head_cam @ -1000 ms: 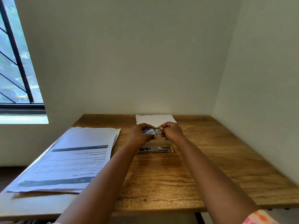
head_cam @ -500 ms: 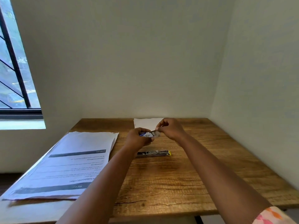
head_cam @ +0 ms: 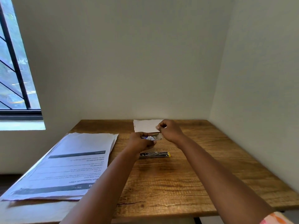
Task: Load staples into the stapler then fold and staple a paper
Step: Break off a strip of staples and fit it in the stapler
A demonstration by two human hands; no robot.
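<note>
Centrally, left hand [head_cam: 140, 141] grips staple box [head_cam: 152, 137], right hand [head_cam: 169, 130] pinching, stapler [head_cam: 154, 154] beneath.

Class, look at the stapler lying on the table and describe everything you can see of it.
The stapler is a slim, silvery metal bar with a yellow tip at its right end. It lies flat and crosswise on the wooden table, just nearer the camera than both hands. It looks opened out, with what seems to be the staple channel facing up, though that detail is too small to be sure of. Its left end is hidden behind the left forearm. Neither hand touches it.
</note>
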